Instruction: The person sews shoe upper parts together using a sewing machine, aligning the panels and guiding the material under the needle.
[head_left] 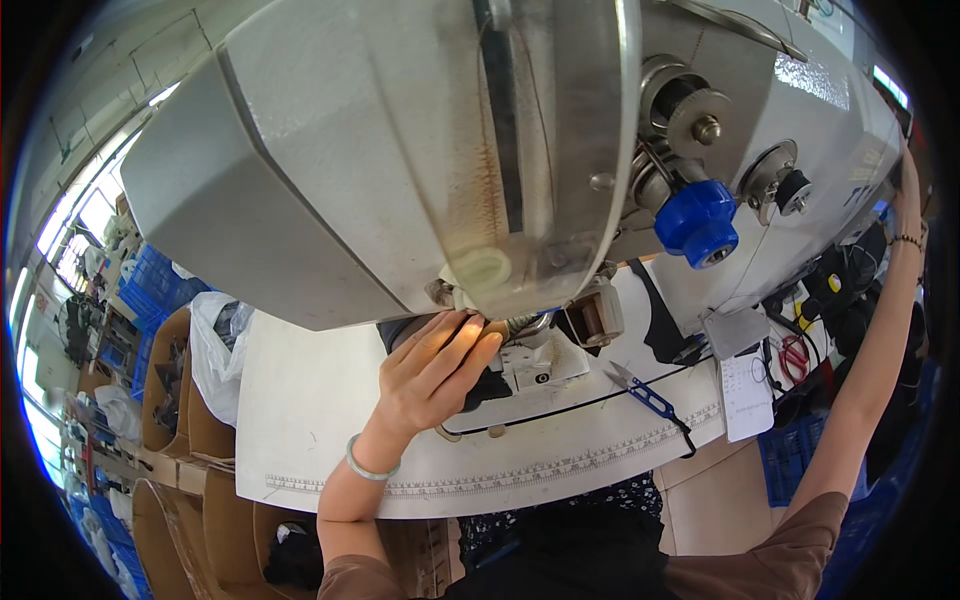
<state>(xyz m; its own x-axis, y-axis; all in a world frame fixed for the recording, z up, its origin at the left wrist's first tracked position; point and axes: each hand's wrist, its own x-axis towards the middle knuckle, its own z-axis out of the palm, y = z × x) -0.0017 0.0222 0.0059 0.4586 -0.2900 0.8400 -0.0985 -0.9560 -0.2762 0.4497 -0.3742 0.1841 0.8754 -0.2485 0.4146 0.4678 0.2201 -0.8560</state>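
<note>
A large grey-white industrial sewing machine (340,150) fills the upper view, its head over a white table (330,420). My left hand (430,370), a pale bangle at the wrist, presses its bunched fingers onto a dark fabric piece (484,392) beside the needle area. The machine head hides the fingertips' exact contact and part of the piece. My right arm stretches far right, with my right hand (908,185) against the machine's right end; its fingers are mostly hidden. A blue tension knob (697,225) stands out on the machine front.
Blue-handled thread snips (648,395) lie on the table, near a ruler strip (550,468) along the front edge. At right are a white paper card (746,395) and red-handled scissors (794,358). Cardboard boxes (225,520) and a white plastic bag (212,365) stand left.
</note>
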